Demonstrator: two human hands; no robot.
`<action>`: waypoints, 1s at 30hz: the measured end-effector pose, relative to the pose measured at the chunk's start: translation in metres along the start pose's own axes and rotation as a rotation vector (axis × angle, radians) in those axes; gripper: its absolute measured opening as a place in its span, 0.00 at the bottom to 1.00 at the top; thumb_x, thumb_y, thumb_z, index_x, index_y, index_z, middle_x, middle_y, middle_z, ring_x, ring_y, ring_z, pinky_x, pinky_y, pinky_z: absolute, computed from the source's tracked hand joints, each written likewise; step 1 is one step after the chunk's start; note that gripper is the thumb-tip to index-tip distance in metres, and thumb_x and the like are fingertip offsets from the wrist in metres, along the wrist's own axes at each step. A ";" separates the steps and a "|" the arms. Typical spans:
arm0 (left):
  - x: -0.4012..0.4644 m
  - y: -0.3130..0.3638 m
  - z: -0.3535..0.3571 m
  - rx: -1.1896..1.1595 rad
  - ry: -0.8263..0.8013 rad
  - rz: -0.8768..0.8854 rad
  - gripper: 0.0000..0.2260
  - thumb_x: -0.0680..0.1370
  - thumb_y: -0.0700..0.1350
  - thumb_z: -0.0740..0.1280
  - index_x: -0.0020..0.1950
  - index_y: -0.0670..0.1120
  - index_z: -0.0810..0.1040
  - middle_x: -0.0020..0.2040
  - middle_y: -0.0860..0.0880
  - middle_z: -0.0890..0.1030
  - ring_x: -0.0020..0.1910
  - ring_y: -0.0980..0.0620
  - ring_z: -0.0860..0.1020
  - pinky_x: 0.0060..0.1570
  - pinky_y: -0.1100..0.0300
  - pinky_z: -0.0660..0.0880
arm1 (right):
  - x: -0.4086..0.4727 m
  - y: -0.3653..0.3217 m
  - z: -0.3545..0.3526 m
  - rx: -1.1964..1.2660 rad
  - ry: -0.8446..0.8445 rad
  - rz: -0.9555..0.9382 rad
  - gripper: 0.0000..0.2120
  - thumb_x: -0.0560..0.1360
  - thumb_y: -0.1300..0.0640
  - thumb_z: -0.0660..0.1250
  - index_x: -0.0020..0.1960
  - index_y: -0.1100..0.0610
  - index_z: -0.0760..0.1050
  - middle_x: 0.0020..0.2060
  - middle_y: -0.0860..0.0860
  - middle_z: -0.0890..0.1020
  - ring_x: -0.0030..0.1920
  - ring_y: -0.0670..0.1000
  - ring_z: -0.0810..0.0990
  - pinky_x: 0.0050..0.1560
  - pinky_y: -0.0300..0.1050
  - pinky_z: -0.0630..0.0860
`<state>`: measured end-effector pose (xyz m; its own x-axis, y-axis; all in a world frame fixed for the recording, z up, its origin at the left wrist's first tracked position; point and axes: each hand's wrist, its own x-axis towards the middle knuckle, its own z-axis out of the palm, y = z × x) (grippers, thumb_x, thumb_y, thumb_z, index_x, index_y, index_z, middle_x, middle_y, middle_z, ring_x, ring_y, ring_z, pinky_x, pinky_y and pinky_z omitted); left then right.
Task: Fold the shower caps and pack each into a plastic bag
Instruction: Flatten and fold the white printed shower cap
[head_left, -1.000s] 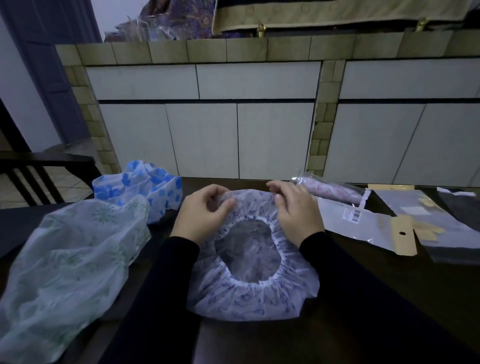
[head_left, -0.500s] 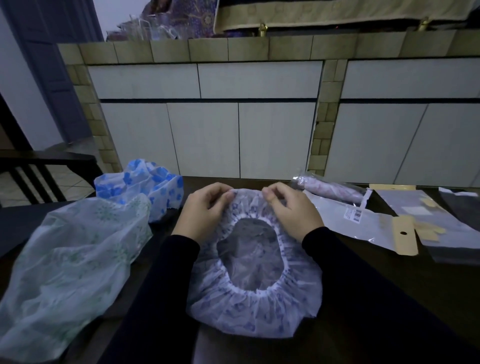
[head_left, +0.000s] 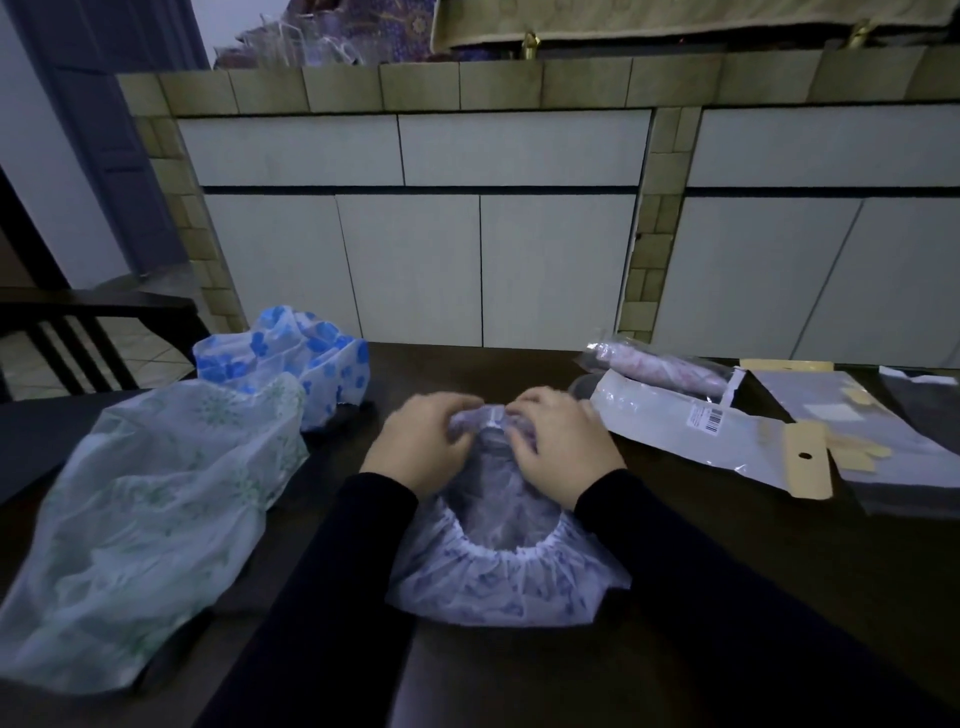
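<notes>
Cap (head_left: 511, 574) front and centre on the dark worktop (head_left: 779, 561), right before the person: thin, translucent white plastic with a faint blue print, its gathered elastic rim facing up around a dark opening. The near half lies spread flat; the far edge is bunched up. Left hand (head_left: 423, 441) and right hand (head_left: 563, 447) sit side by side on that far edge, both with fingers curled in, pinching the crumpled rim between them. Dark sleeves run down to the bottom edge.

To the left, a green-print cap (head_left: 150, 525) lies puffed up and loose, with a blue-flower cap (head_left: 291, 353) just behind it. To the right, a flat bag (head_left: 691, 441) with barcode label and card header, a packed bag (head_left: 670, 370) behind it, and more bags (head_left: 883, 447) beyond.
</notes>
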<state>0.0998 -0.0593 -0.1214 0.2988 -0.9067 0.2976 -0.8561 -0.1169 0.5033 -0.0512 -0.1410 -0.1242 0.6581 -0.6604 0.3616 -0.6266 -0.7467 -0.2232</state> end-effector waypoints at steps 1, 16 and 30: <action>-0.002 -0.003 0.003 0.082 -0.112 -0.054 0.20 0.77 0.54 0.64 0.69 0.58 0.71 0.66 0.55 0.75 0.65 0.53 0.72 0.66 0.52 0.67 | -0.003 -0.003 0.002 -0.045 -0.130 0.000 0.19 0.81 0.47 0.55 0.70 0.50 0.68 0.68 0.47 0.70 0.67 0.49 0.68 0.69 0.53 0.57; -0.020 -0.004 0.002 0.294 -0.316 -0.415 0.37 0.75 0.72 0.50 0.79 0.54 0.49 0.80 0.48 0.47 0.78 0.47 0.45 0.71 0.36 0.45 | -0.010 -0.015 -0.002 -0.171 -0.060 -0.006 0.25 0.80 0.42 0.54 0.72 0.52 0.65 0.67 0.50 0.71 0.67 0.52 0.68 0.69 0.55 0.61; -0.006 -0.019 -0.011 -0.008 -0.032 -0.288 0.24 0.77 0.59 0.64 0.70 0.52 0.70 0.60 0.52 0.80 0.60 0.51 0.76 0.63 0.51 0.71 | -0.010 -0.002 -0.009 -0.063 -0.128 -0.001 0.12 0.72 0.41 0.66 0.45 0.49 0.73 0.53 0.46 0.70 0.55 0.48 0.69 0.61 0.48 0.66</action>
<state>0.1193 -0.0471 -0.1237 0.5156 -0.8490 0.1154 -0.7343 -0.3685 0.5701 -0.0604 -0.1324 -0.1197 0.7041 -0.6673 0.2428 -0.6482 -0.7436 -0.1639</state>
